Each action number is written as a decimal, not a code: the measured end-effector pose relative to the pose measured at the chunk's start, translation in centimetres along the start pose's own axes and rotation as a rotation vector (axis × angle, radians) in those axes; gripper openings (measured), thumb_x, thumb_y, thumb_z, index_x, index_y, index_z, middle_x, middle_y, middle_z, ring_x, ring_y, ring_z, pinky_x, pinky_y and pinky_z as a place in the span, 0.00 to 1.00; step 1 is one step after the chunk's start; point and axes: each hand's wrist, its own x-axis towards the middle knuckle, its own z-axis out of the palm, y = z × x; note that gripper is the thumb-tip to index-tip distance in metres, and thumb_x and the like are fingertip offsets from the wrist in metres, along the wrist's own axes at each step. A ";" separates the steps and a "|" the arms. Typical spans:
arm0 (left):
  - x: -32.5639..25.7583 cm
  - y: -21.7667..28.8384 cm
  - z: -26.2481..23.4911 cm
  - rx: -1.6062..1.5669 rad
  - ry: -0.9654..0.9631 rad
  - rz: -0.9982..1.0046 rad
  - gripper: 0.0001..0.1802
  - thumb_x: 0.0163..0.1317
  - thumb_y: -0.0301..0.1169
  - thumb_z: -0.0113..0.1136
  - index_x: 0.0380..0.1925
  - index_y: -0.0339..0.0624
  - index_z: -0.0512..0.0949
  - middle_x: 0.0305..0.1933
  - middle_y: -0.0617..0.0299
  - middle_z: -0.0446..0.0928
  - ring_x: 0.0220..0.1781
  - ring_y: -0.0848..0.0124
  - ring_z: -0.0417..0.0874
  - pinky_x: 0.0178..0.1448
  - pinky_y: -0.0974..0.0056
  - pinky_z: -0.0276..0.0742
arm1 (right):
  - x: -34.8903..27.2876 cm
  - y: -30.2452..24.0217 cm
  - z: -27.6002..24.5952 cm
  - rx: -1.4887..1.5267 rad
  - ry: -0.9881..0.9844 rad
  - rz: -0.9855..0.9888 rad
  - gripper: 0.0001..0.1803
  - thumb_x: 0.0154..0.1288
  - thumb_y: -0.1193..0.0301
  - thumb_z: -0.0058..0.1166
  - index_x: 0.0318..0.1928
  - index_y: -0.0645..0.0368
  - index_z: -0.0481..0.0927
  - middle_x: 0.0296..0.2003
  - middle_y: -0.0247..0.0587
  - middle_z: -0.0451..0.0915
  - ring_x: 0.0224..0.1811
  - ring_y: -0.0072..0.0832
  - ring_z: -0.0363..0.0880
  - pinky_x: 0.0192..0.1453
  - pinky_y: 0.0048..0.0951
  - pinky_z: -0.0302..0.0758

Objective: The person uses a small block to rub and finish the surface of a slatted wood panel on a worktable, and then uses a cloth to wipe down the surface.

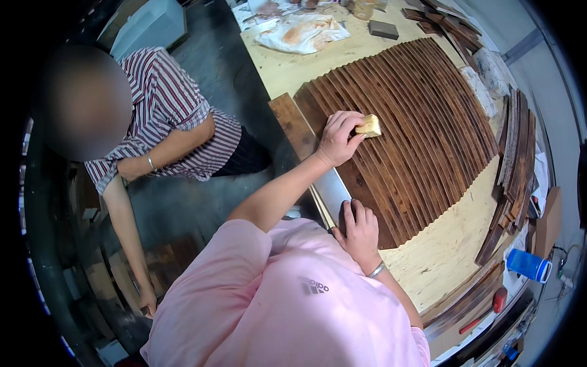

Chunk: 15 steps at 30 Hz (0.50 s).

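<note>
My left hand (341,139) is closed around a pale yellow sponge (370,126), which touches the dark brown wooden slats (403,140). These lie side by side in a wide, slightly fanned row with stepped ends. Nearer to me, my right hand (361,232) rests with its fingers laid out on the near left edge of the row. Its fingertips meet a flat, shiny grey strip (333,191) that runs along that edge. Beyond the strip, a brown board (292,125) sticks out over the table's left edge.
The pale plywood table (422,275) carries a stained white cloth (302,33) and a dark block (383,29) at the far side. Loose brown strips (513,153), a blue bottle (527,265) and a red-handled screwdriver (499,300) lie rightward. Another person in a striped shirt (171,98) is at the left.
</note>
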 end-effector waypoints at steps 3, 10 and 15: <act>0.2 0.7 -1.4 -0.147 0.061 -0.097 0.16 0.54 0.23 0.70 0.43 0.40 0.78 0.52 0.51 0.81 0.55 0.53 0.81 0.62 0.55 0.77 | -0.1 -1.0 0.5 0.054 0.007 0.066 0.43 0.49 0.61 0.71 0.67 0.62 0.72 0.60 0.54 0.73 0.53 0.49 0.72 0.56 0.45 0.71; -1.7 4.3 -5.2 -0.831 0.279 -0.523 0.15 0.69 0.20 0.60 0.54 0.35 0.72 0.52 0.58 0.79 0.53 0.72 0.80 0.61 0.66 0.76 | -0.5 -1.7 0.9 0.061 0.174 0.137 0.37 0.46 0.70 0.69 0.62 0.54 0.77 0.56 0.53 0.75 0.50 0.47 0.73 0.51 0.45 0.70; -5.8 3.8 -8.3 -0.781 0.300 -0.654 0.14 0.68 0.21 0.61 0.53 0.37 0.73 0.50 0.61 0.80 0.54 0.75 0.79 0.61 0.68 0.72 | -1.6 -2.7 0.4 -0.071 0.279 0.136 0.37 0.45 0.75 0.68 0.62 0.52 0.78 0.57 0.51 0.75 0.50 0.46 0.72 0.51 0.45 0.70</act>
